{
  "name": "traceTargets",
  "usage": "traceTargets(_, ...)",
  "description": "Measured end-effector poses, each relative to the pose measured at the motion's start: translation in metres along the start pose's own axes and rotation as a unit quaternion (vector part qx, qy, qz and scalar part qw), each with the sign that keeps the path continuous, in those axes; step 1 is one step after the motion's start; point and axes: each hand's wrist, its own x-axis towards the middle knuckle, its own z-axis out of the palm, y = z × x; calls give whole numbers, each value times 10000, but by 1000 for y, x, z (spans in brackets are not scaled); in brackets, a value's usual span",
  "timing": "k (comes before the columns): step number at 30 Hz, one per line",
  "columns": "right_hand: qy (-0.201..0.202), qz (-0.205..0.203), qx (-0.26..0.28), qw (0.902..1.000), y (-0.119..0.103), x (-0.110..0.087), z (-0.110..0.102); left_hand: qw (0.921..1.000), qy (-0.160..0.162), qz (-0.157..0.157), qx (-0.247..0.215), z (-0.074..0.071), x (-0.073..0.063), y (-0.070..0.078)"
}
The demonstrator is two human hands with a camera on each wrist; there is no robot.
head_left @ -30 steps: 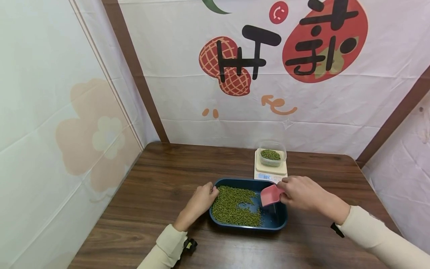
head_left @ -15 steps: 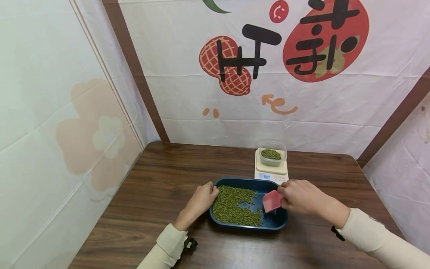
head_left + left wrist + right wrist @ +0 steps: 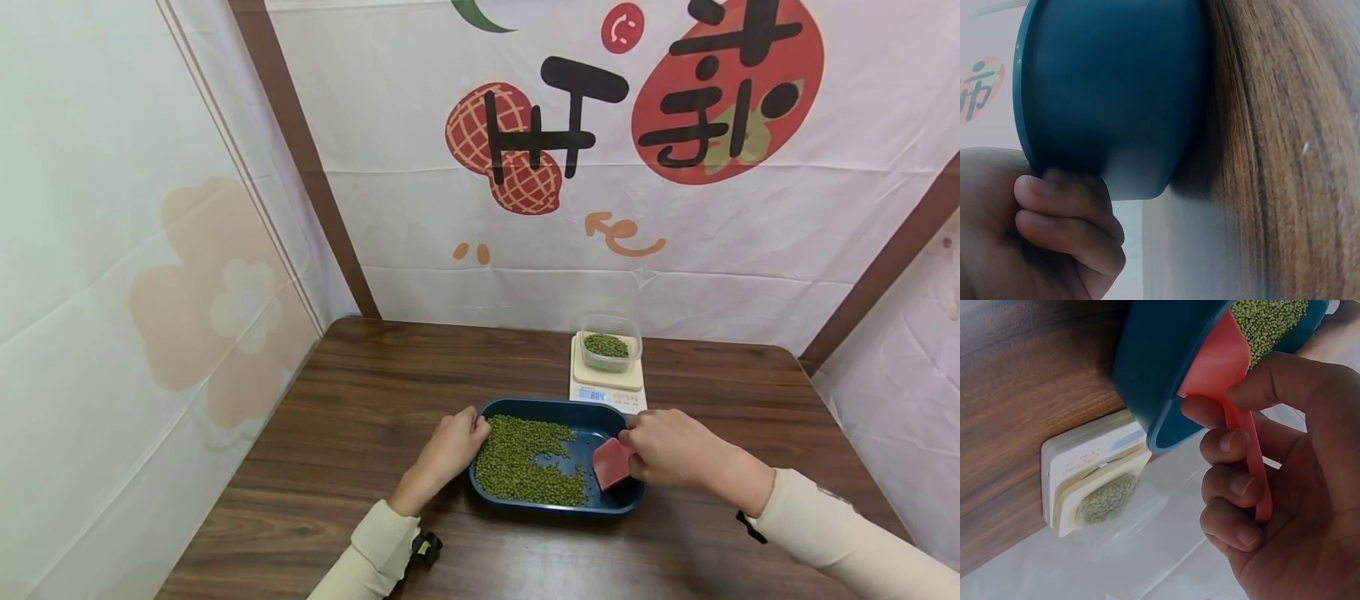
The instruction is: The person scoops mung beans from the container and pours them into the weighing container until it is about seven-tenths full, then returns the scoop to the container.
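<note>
The left hand [image 3: 450, 446] grips one end of a blue tray [image 3: 555, 506], green beans [image 3: 525, 471] spread just beside it. Well apart, the right hand [image 3: 675, 447] curls round the handle of a pink scoop [image 3: 611, 464], its bowl at the tray's end nearest that hand. Beyond the right hand, a scale [image 3: 630, 402] bears a clear container [image 3: 608, 364].

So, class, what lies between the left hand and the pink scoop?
From the left hand: green beans in the blue tray, then mostly bare floor before the pink scoop, in the head view.
</note>
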Motion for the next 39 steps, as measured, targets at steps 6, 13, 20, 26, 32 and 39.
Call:
traceTargets(6,77,-81,-63,9999,-2,-1,5,10000,-10,-52,-38,1,-1,-1)
traceTargets(13,75,-4,167,9998,-5,-2,10,10000,39,-13,-7,1,-1,1)
traceTargets(20,203,-30,238,9995,-8,-2,14,10000,58,2,20,0,-1,2)
traceTargets(26,302,-149,203,9992,-10,1,17,9999,46,-68,80,1,-1,2)
traceTargets(32,251,-186,256,9992,-11,3,20,9999,43,-89,92,1,-1,1)
traceTargets(39,309,-154,418,9985,-15,6,24,9999,59,-49,107,1,0,2)
